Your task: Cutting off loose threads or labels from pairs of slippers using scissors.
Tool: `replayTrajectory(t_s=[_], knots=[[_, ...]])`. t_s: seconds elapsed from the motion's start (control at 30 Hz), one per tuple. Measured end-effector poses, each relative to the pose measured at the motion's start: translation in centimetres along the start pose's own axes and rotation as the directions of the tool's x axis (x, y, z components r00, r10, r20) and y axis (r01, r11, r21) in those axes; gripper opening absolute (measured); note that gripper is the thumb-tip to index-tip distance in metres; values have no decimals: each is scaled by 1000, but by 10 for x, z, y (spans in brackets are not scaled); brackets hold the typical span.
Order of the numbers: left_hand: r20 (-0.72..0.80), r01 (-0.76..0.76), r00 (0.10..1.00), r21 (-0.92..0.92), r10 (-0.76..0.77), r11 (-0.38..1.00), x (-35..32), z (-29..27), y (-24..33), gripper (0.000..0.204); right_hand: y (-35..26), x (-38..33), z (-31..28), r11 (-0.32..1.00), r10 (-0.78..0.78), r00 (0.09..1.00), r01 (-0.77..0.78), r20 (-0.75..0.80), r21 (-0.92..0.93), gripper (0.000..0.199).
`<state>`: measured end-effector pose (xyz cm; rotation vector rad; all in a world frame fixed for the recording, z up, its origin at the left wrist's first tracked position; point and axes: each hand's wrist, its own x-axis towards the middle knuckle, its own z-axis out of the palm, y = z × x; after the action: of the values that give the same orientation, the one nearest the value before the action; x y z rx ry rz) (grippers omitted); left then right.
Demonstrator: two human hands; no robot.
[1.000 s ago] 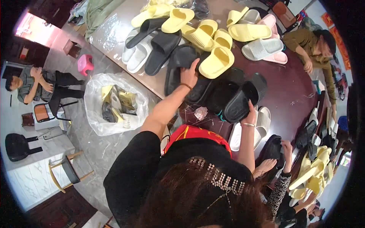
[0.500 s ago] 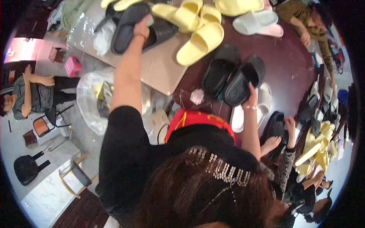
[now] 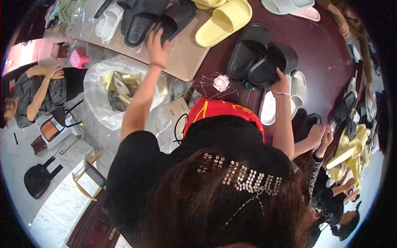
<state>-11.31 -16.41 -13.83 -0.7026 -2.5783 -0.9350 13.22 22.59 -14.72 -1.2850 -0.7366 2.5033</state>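
- Black slide sandals lie in two groups on the dark round table (image 3: 322, 53): one group at the far left on a tan board (image 3: 186, 58), one near the middle.
- Left hand (image 3: 157, 43) — arm stretched far out, fingers spread, resting on the near end of a black sandal (image 3: 175, 18) on the tan board. Fingers are apart and touching the sandal; whether they curl round its edge, I cannot tell.
- Just left of that sandal: a second black sandal (image 3: 138, 20), then a white sandal (image 3: 106, 20), side by side on the same board.
- Right hand (image 3: 280, 82) — bracelet at the wrist, fingers closed on the near end of a black sandal (image 3: 264, 66) in the middle group. It lies against another black sandal (image 3: 246, 51), the two touching.
- Yellow sandal (image 3: 223, 20) lies between the two black groups, partly on the tan board.
- White sandals (image 3: 269, 107) sit just below the right hand, near the table edge.
- Small pink-and-white scrap (image 3: 221, 82) on the table near the middle group, thin threads around it.
- Clear plastic bag (image 3: 120, 91) with yellow items inside stands on the floor under the left forearm.
- Another person's clasped hands (image 3: 320, 134) at the right edge of the table — apart from the wearer's own.
- Seated person (image 3: 37, 93) at far left, well apart from the table.
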Motion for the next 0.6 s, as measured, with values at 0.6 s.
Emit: replayTrajectory(t_s=[0.6], knots=[[420, -309, 861, -18, 287, 951, -116, 51, 148, 58, -1, -3, 8, 995, -101, 994, 102, 45, -1, 26]])
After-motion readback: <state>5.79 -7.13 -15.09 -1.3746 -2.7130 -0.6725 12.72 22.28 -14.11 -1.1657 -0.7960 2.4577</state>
